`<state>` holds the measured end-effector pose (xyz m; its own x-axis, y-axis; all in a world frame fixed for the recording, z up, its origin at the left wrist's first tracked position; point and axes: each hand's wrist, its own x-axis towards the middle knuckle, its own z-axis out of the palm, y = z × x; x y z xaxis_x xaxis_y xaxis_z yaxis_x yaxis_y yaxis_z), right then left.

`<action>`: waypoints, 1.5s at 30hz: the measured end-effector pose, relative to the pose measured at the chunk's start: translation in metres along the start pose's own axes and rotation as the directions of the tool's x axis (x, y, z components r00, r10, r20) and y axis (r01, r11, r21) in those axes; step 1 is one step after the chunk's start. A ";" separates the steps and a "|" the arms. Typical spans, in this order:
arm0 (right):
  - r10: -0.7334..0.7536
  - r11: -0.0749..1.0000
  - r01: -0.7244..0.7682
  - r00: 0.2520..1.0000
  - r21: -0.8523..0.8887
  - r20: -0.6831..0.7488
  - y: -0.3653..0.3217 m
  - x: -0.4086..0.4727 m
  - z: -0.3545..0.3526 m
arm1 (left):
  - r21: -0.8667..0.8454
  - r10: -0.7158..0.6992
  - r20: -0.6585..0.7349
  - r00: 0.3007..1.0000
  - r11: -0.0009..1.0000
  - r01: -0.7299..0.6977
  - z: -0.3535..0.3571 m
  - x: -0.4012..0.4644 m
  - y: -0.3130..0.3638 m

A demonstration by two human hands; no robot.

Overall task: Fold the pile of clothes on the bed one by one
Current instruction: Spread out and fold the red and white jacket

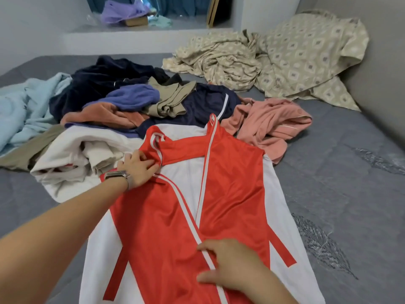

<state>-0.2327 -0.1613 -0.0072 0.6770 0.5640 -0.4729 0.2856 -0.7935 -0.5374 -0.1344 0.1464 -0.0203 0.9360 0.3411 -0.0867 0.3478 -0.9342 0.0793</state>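
Currently, the red-and-white jacket lies spread on the bed, before the clothes pile. The left hand pinches its shoulder fabric; the right hand presses flat, fingers relaxed. Next step, likely: fold the sleeve inward.

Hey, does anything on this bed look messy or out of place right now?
Nothing looks damaged or spilled. The red and white garment lies spread flat under both hands, while the unfolded pile sits jumbled behind it, a pink garment lies apart to its right, and a patterned sheet is crumpled by the wall.
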 end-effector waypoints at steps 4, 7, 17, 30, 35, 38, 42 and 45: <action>-0.059 0.998 0.047 0.904 -0.038 -0.424 0.030 0.064 -0.049 | -0.270 -0.141 -0.328 0.934 0.961 0.051 0.006 0.003 -0.020; -0.061 0.983 -0.067 0.756 -0.170 -0.652 0.047 0.114 -0.083 | -0.276 -0.141 -0.145 0.979 0.956 0.097 0.018 0.003 -0.033; 0.099 0.969 -0.196 0.863 -0.148 -0.495 0.076 0.185 -0.147 | -0.257 0.122 -0.193 0.974 0.951 -0.170 0.020 0.011 -0.041; -0.021 0.961 0.236 0.589 0.146 -0.808 0.027 0.195 -0.245 | -0.602 -0.049 -0.464 0.884 0.750 -0.274 -0.099 0.080 -0.024; -0.193 0.951 0.305 0.720 0.054 -0.667 0.035 0.166 -0.208 | -0.338 0.372 -0.341 0.864 0.808 -0.481 -0.062 0.039 -0.023; -0.311 0.924 0.382 0.769 0.012 -0.559 0.050 0.149 -0.172 | -0.292 0.475 -0.202 0.856 0.806 -0.516 -0.031 0.003 -0.031; -0.360 0.932 0.321 0.786 -0.165 -0.503 0.084 0.114 -0.141 | -0.422 0.381 -0.192 0.904 0.800 -0.427 0.004 -0.037 -0.061; -0.371 0.917 0.246 0.819 -0.315 -0.439 0.109 0.082 -0.137 | -0.376 0.330 -0.171 0.928 0.849 -0.371 0.011 -0.063 -0.087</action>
<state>-0.0536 -0.2325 -0.0088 0.7459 0.6555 0.1181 0.6422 -0.6607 -0.3886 -0.2240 0.2047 -0.0327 0.9929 0.0262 0.1159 -0.0320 -0.8805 0.4729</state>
